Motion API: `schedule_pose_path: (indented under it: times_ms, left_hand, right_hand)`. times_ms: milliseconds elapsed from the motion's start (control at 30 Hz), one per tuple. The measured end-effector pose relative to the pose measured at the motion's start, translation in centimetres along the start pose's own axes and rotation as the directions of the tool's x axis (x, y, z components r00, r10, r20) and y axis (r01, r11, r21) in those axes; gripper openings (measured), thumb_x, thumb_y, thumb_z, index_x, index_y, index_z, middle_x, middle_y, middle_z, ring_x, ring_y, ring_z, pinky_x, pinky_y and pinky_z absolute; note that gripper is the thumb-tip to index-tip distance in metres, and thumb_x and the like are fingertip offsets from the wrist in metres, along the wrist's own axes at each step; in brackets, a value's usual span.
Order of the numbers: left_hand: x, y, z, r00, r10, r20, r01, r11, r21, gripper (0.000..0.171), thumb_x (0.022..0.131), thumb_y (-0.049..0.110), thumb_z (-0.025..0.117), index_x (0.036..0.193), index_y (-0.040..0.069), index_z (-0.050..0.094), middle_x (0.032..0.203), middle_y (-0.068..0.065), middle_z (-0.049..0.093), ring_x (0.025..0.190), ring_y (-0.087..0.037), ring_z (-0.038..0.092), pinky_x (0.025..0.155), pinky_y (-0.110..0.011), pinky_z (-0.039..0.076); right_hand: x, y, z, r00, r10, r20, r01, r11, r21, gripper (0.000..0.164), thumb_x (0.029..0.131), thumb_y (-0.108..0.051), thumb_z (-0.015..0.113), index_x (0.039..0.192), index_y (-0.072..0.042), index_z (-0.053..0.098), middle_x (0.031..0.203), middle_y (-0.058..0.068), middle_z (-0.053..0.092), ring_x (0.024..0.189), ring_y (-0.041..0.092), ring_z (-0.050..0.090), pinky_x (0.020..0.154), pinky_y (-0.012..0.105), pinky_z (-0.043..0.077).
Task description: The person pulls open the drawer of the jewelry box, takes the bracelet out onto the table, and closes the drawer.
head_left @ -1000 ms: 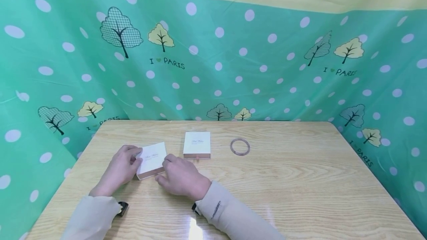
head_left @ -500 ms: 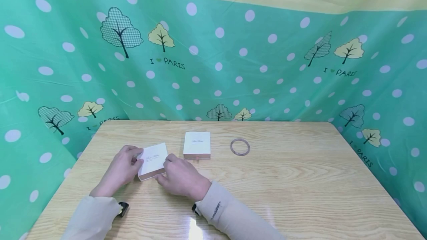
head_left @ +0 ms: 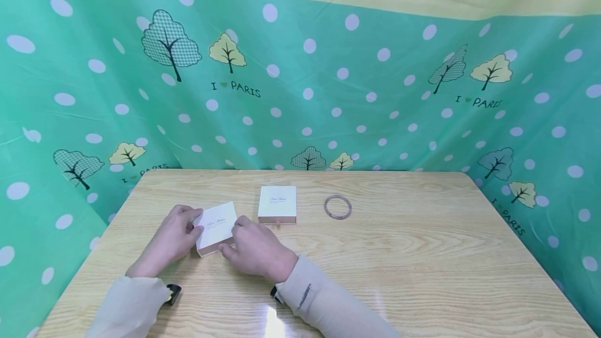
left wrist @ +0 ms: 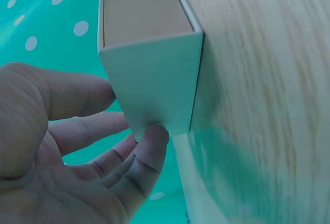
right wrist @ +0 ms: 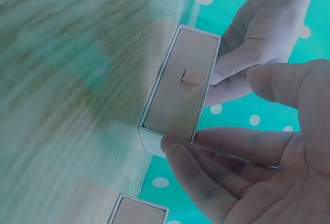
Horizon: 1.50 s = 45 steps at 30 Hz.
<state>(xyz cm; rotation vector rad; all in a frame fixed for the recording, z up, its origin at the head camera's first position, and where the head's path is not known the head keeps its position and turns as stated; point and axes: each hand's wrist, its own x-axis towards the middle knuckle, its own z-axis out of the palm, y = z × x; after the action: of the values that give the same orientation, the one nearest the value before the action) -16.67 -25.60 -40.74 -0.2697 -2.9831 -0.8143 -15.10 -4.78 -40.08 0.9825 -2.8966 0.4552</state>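
Observation:
A flat white gift box [head_left: 215, 229] with a pinkish drawer front lies askew on the table, script lettering on its lid. On its left side my left hand [head_left: 175, 233] holds it: the left wrist view shows the thumb at the top edge and a fingertip against the white side wall [left wrist: 154, 80]. My right hand [head_left: 255, 246] touches the opposite side with its fingertips. In the right wrist view, its thumb stands apart from the box, and a small pull tab [right wrist: 193, 78] sticks out of the drawer front. The drawer looks pushed in.
A second white gift box [head_left: 277, 201] stands squarely behind and to the right, its tab facing me. Further right lies a thin purplish ring-shaped bangle [head_left: 338, 207]. A polka-dot curtain [head_left: 300, 93] hangs beyond the wooden table's [head_left: 422, 254] far edge.
The held gift box has shifted slightly to the right and toward me. Both hands have barely moved. The second box and the bangle stay where they were.

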Motion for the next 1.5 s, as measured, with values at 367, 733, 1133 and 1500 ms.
schedule_pose_path:
  times_ms: [367, 733, 1133, 1500]
  left_hand:
    - [-0.35, 0.28, -0.24, 1.0, -0.002, 0.03, 0.002, 1.0, 0.005, 0.048, 0.085, 0.011, 0.066, 0.123, -0.016, 0.053, 0.114, -0.029, 0.047, 0.091, -0.032, 0.056, 0.077, -0.046, 0.051]
    - [-0.27, 0.22, -0.16, 1.0, -0.024, 0.015, 0.024, 1.0, 0.01, 0.045, 0.086, 0.02, 0.068, 0.115, -0.012, 0.059, 0.107, -0.025, 0.054, 0.097, -0.036, 0.054, 0.082, -0.053, 0.047]
    - [-0.24, 0.37, -0.27, 0.999, -0.034, 0.041, 0.033, 0.999, 0.027, 0.046, 0.084, 0.025, 0.071, 0.118, -0.005, 0.061, 0.097, -0.015, 0.057, 0.083, -0.024, 0.052, 0.068, -0.037, 0.046]
    - [-0.17, 0.59, -0.24, 0.999, -0.032, 0.037, 0.032, 0.999, 0.007, 0.041, 0.085, 0.024, 0.07, 0.112, -0.005, 0.062, 0.097, -0.015, 0.059, 0.086, -0.027, 0.056, 0.072, -0.044, 0.049]
  right_hand:
    - [-0.05, 0.12, -0.17, 1.0, 0.018, -0.001, -0.018, 1.0, -0.015, 0.037, 0.093, -0.034, 0.058, 0.104, -0.002, 0.07, 0.108, 0.005, 0.062, 0.077, 0.007, 0.056, 0.064, 0.015, 0.049]
    - [0.0, 0.19, -0.33, 1.0, 0.009, -0.026, -0.009, 1.0, -0.005, 0.033, 0.092, -0.036, 0.059, 0.09, -0.005, 0.07, 0.104, 0.003, 0.061, 0.071, 0.005, 0.052, 0.061, 0.014, 0.047]
    - [0.1, 0.49, -0.27, 0.999, -0.005, -0.047, 0.004, 1.0, -0.026, 0.034, 0.093, -0.037, 0.059, 0.091, -0.004, 0.07, 0.099, 0.002, 0.061, 0.071, 0.005, 0.051, 0.06, 0.014, 0.047]
    - [0.14, 0.66, 0.01, 0.999, -0.002, -0.053, 0.0, 0.999, -0.035, 0.034, 0.092, -0.037, 0.06, 0.091, -0.005, 0.069, 0.097, 0.002, 0.061, 0.073, 0.006, 0.052, 0.061, 0.016, 0.047]
